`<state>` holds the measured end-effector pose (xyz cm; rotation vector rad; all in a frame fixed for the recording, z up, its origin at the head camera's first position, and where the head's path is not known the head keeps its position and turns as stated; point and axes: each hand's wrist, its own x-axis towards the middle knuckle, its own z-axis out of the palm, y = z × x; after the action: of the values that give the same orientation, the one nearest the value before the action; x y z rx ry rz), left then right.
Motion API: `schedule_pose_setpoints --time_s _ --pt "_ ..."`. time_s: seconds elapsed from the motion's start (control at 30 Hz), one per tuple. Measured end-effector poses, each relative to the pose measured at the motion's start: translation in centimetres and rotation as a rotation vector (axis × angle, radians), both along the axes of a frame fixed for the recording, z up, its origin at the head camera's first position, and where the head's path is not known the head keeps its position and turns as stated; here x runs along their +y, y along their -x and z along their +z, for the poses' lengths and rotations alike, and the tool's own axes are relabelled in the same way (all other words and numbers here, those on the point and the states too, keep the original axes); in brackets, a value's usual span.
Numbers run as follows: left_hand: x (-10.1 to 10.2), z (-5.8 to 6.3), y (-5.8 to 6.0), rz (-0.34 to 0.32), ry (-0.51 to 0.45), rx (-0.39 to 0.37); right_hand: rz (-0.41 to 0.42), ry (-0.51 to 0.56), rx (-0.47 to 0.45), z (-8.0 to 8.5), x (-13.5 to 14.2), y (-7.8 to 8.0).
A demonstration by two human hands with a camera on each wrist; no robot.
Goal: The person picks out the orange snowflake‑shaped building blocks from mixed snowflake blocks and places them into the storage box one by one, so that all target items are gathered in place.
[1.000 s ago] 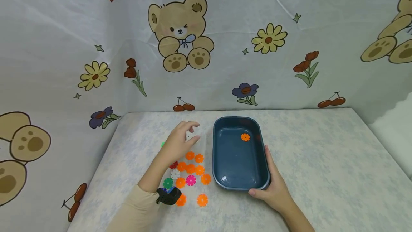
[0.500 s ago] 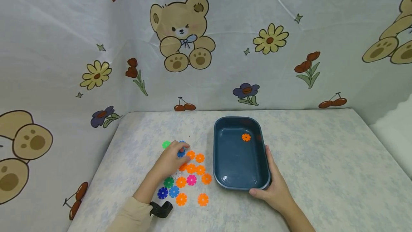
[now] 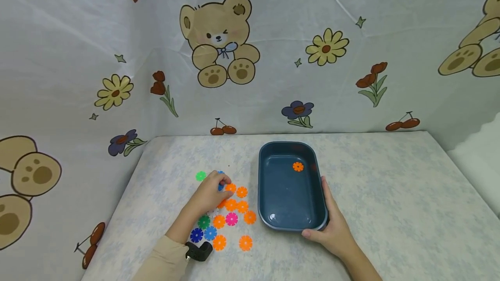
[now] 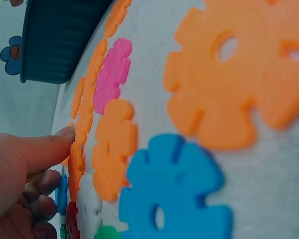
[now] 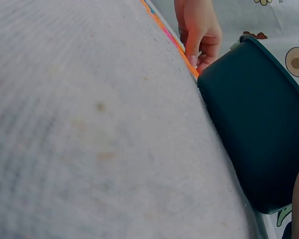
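Note:
My left hand is low over a group of flower-shaped plastic discs on the table. Its thumb and index finger pinch an orange flower disc by the edges. The curled fingers partly cover a blue disc, and a white disc beneath the hand shows in the left wrist view. With the thumb at the rim and fingers along the side, my right hand grips the near right corner of a dark blue plastic tub. Inside the tub lies one orange disc.
Around the left hand lie several more orange discs, a pink disc, a dark green disc, a dark blue disc and a light green disc. A bear-print cloth hangs behind the table.
My left hand has come down and back from beside the tub's left edge to the discs, and its thumb and index finger have closed in on an orange disc. The right hand stays on the tub.

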<state>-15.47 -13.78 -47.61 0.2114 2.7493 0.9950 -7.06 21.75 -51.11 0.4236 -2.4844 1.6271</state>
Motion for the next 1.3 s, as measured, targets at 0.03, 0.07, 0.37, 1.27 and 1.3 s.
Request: schedule_pose_setpoints --time_s 0.03,0.07,0.37,1.27,1.3 --pt "0.0 0.0 0.0 -0.002 0.001 0.005 0.002 0.003 -0.001 0.0 0.0 0.0" --pt "0.0 0.0 0.0 -0.005 0.002 0.013 0.003 0.005 -0.001 0.0 0.0 0.0" --pt "0.4 0.1 -0.7 -0.041 0.027 0.073 0.004 0.011 0.000 0.0 0.0 0.0" --pt "3.0 4.3 -0.2 0.044 -0.197 0.158 0.027 0.035 -0.006 -0.1 0.2 0.0" --pt "3.5 4.8 -0.1 0.032 -0.215 0.154 0.027 0.034 -0.006 -0.1 0.2 0.0"
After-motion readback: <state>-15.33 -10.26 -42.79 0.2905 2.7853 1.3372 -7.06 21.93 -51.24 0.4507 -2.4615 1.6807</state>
